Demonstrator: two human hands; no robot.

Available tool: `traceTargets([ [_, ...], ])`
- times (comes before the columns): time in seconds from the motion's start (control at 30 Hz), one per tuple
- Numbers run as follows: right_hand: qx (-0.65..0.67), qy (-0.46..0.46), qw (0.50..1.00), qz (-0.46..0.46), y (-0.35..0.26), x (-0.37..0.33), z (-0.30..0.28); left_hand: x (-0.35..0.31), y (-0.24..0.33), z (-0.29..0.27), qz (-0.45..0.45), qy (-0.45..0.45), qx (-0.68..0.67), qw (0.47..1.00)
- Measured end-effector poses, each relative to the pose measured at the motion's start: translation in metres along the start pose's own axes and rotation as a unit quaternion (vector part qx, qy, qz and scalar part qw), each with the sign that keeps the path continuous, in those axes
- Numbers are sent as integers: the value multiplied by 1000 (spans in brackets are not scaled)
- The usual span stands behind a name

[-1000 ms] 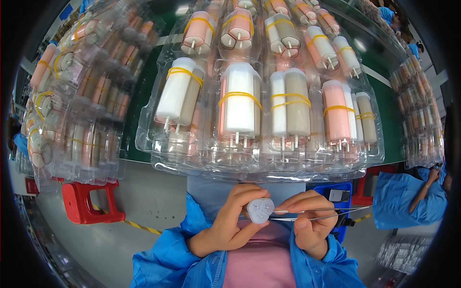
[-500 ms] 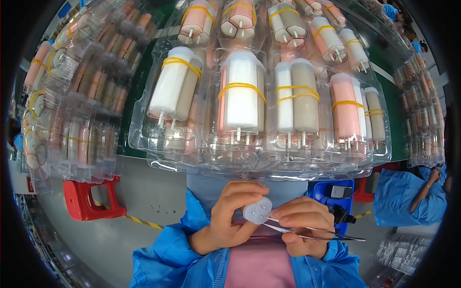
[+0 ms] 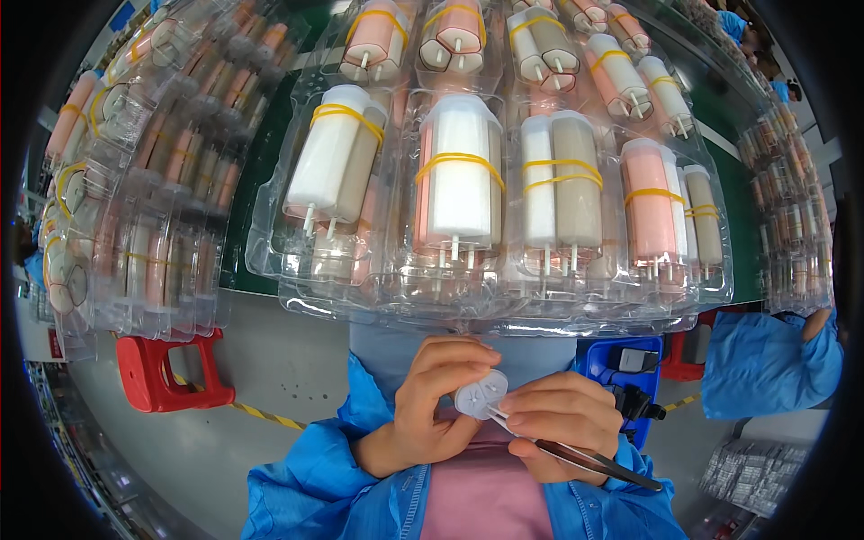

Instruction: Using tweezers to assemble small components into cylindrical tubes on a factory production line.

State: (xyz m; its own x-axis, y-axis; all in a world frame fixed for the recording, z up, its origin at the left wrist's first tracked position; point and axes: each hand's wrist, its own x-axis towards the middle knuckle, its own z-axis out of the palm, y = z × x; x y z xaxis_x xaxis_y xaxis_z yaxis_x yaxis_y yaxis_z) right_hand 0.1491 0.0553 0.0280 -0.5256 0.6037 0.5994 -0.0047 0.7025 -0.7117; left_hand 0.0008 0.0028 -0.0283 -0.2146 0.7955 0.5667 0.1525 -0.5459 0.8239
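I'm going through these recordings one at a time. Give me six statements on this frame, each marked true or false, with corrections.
1. The right hand holds tweezers. True.
2. The left hand is empty. False: it holds a pale piece.
3. The tweezers' tips are aimed at the pale piece. True.
4. The blue bin is left of the hands. False: it is to their right.
5. Yellow bands wrap the bundled cylinders in the clear trays. True.
6. The bundled cylinders are all pink. False: white and grey-brown ones show too.
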Motion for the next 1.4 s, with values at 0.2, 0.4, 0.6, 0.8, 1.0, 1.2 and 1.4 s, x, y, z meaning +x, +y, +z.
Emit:
traceTargets([
  [0.2, -2, -12, 1000, -18, 0, -1, -1, 0, 0, -1, 8, -3, 4, 1000],
  [0.4, 12, -10, 1000, -4, -1, -1, 2, -2, 1, -3, 0, 6, 2, 1000],
  [0.6, 21, 13, 999, 29, 1, 1, 0, 3, 15, -9, -96, -65, 75, 990],
  [0.8, 69, 26, 994, 84, 7, -5, -6, 4, 14, -6, -132, -105, 11, 986],
  [1.0, 104, 74, 985, 117, 5, -6, -8, 5, 13, -2, -135, -105, 1, 985],
  [1.2, 98, 56, 987, 113, 4, -3, -5, 2, 13, -4, -129, -132, 11, 983],
  [1.4, 88, 40, 991, 92, 5, -2, -2, 0, 12, -5, -116, -127, 19, 985],
])
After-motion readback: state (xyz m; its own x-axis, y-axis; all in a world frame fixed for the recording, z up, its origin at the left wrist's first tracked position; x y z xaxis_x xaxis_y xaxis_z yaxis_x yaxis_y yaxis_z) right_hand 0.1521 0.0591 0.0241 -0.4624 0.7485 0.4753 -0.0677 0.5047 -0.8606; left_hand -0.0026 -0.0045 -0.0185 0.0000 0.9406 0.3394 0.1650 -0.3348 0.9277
